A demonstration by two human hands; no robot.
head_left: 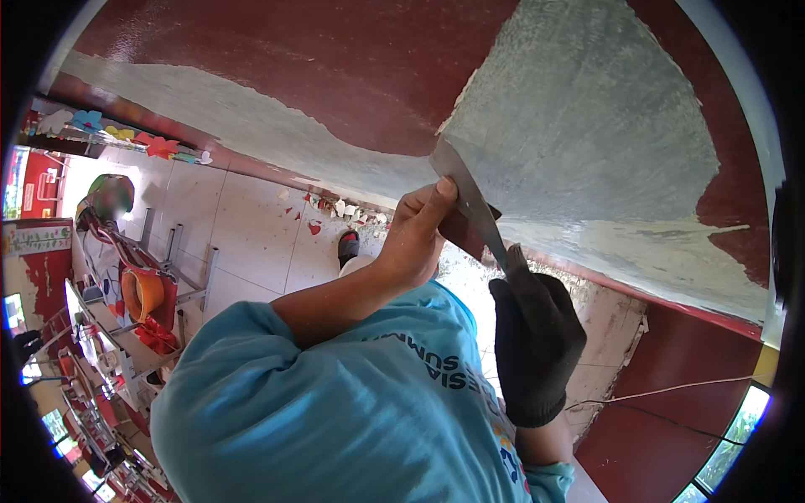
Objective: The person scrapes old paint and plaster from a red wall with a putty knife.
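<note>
A metal scraper (464,186) with a wide flat blade lies against a wall (335,75) painted dark red. Its blade edge meets the border of a large grey patch (587,134) where the paint is gone. My left hand (418,235), bare, presses its fingers onto the back of the blade. My right hand (535,335), in a black glove, grips the scraper's handle lower down. My teal sleeve and shirt (335,411) fill the lower middle of the view.
Red and pale paint chips (335,210) lie on the light tiled floor (243,235) along the wall's foot, near my shoe (348,245). Shelves with an orange bowl (142,292) and colourful items stand at the left. A thin wire (662,390) crosses the lower right.
</note>
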